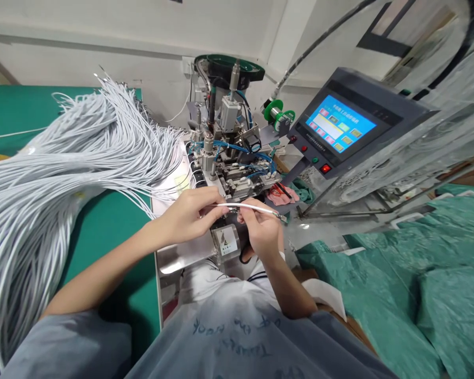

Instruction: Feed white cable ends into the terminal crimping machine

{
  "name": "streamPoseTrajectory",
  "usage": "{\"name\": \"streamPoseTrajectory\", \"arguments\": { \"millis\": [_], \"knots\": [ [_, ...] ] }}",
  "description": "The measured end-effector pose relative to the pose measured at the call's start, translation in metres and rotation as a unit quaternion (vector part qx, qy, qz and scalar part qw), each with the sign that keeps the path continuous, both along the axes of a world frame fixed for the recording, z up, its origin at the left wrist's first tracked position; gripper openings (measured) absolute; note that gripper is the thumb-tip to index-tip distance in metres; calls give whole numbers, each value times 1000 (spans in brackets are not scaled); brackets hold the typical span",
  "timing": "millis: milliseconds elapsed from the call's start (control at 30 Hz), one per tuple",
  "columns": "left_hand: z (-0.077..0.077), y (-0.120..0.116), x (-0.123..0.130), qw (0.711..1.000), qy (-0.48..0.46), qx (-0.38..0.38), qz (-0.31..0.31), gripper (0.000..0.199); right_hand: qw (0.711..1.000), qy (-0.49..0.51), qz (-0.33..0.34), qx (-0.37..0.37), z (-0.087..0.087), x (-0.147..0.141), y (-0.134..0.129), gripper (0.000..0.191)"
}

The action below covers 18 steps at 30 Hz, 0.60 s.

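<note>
A white cable (249, 207) stretches between my two hands, a small metal connector (280, 216) on its right end. My left hand (195, 211) is closed, pinching the cable between thumb and fingers. My right hand (263, 229) is closed around the cable close to the connector; its fingertips are partly hidden. Just beyond my hands stands a bench machine (237, 171) with metal cylinders and blue air tubes. Below them is a clear cover with a yellow warning label (227, 241).
Bundled white cables (82, 142) spread over the green table (110, 231) on the left. To the right, a control panel (342, 126) on a post shows a lit blue screen. Green plastic sacks (418, 279) fill the lower right. A green wire spool (278, 115) sits behind the machine.
</note>
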<state>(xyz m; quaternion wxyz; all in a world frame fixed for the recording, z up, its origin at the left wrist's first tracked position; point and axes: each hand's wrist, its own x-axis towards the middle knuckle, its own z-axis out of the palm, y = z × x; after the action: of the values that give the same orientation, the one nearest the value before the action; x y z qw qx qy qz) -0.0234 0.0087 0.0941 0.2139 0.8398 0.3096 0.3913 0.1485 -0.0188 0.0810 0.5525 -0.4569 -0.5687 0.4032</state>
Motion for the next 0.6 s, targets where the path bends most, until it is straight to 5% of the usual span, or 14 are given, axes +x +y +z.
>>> {"name": "streamPoseTrajectory", "arguments": {
  "millis": [600],
  "knots": [
    [1,-3,0,997,65,-3,35,33,986,101,54,-122,-5,1,9,18]
  ]
}}
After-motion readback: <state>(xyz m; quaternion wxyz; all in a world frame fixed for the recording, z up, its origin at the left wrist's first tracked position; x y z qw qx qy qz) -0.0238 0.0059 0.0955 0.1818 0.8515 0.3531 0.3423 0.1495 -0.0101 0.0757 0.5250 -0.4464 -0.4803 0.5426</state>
